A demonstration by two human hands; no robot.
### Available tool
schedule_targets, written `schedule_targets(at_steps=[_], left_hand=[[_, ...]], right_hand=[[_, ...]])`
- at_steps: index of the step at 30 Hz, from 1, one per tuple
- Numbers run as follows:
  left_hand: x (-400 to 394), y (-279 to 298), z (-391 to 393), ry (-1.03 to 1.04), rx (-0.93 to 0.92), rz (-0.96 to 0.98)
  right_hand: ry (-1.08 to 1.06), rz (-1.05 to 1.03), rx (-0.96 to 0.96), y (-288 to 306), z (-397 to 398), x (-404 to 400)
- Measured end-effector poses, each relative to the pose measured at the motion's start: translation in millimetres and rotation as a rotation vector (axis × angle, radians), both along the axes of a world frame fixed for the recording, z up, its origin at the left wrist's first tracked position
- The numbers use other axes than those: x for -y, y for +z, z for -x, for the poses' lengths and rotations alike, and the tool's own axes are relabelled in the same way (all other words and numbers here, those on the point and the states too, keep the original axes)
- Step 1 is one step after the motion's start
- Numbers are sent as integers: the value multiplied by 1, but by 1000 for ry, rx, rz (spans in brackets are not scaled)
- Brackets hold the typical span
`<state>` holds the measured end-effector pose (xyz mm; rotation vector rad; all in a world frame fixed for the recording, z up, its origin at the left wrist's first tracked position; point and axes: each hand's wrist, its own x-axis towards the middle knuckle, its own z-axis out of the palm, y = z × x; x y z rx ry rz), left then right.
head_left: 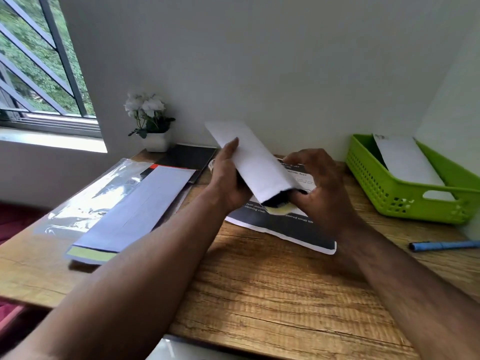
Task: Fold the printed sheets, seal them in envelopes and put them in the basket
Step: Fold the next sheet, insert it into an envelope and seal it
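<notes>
I see a long white envelope (pixel 255 162) tilted above the desk's (pixel 272 294) middle, over a printed sheet (pixel 291 227); something dark shows at its open mouth, hard to make out. My left hand (pixel 228 178) grips its side, while my right hand's (pixel 319 185) curled fingers (pixel 301 158) pinch at its mouth.

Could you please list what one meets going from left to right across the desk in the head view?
Envelope stack → flower pot → left hand → held envelope → right hand → pen → basket.
</notes>
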<state>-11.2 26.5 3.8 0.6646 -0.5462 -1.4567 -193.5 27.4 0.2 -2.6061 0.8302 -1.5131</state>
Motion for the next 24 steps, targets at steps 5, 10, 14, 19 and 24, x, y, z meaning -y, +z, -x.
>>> schedule_targets(at_steps=[5,10,14,19,24], left_hand=[[7,-8,16,-49,828,-7],[18,-21,4,349,1595,135],[16,-22,9,158,1790,266],[12,-23,15,-223,2004,229],[10,-21,15,-267,2007,191]], right_hand=[[-221,191,-222,6,5,2],[-82,-525,-676,-7,20,23],[-57,-613,-643,-7,29,28],[-60,-606,-628,-6,28,28],[-109,-629,-604,-4,31,28]])
